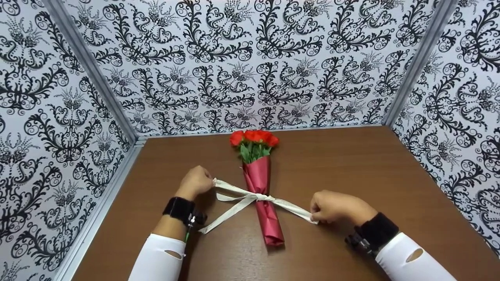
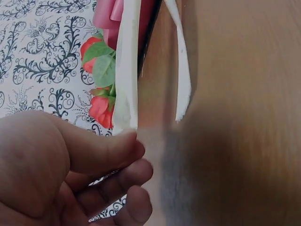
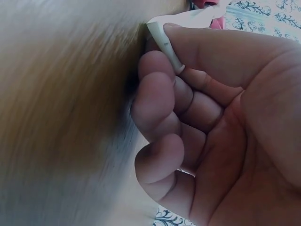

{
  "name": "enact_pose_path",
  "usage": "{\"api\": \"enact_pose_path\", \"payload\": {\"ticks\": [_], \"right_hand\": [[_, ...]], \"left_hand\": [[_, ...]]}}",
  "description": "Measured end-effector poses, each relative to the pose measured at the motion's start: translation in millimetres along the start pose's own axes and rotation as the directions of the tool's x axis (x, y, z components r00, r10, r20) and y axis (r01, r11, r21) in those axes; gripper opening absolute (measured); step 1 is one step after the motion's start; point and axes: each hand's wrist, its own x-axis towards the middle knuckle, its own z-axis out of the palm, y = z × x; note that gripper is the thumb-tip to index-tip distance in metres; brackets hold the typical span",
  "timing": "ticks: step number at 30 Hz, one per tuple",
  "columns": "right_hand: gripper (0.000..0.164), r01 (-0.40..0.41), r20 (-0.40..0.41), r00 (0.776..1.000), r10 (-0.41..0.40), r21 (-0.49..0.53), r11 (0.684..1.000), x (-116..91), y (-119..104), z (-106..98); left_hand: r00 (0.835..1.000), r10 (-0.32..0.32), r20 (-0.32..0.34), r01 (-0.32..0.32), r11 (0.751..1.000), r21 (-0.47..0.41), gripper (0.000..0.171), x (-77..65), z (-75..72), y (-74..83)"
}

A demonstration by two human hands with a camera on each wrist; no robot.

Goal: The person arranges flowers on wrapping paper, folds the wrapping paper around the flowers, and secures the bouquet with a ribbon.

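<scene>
A bouquet of red roses in red wrapping paper lies on the table, blooms toward the back wall. Around the wrap's lower middle runs a cream ribbon, with a knot on top. To the left of the bouquet, my left hand pinches one stretch of ribbon between thumb and fingers. On the other side my right hand pinches the opposite stretch, its tip folded over at the thumb in the right wrist view. Both stretches look straight. A loose ribbon tail slants down-left from the knot.
The brown wooden table meets patterned walls at the back and both sides. A metal rail edges its left side. Black straps with small devices circle both wrists, below white sleeves.
</scene>
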Motion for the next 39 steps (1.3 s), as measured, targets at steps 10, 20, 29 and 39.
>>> {"api": "enact_pose_path", "payload": {"ticks": [10, 20, 29, 39], "right_hand": [[0.024, 0.016, 0.008, 1.0, -0.016, 0.003, 1.0, -3, 7, -1], [0.025, 0.035, 0.003, 0.999, -0.035, -0.006, 0.999, -4, 8, -2], [0.028, 0.007, -0.009, 1.0, -0.008, -0.106, 0.994, -2, 3, -5], [0.03, 0.003, -0.007, 1.0, -0.004, -0.09, 0.996, -1, 3, -3]], "left_hand": [[1.0, -0.022, 0.017, 0.022, 1.0, 0.011, 0.026, 3.2, 7.7, -7.1], [1.0, -0.029, 0.005, 0.029, 1.0, 0.011, 0.03, 1.7, 5.6, -9.6], [1.0, -0.01, -0.004, 0.01, 1.0, 0.029, 0.029, 2.7, -0.4, -18.3], [0.999, -0.035, -0.016, 0.035, 0.999, 0.013, 0.03, 1.5, -0.9, -18.9]]}}
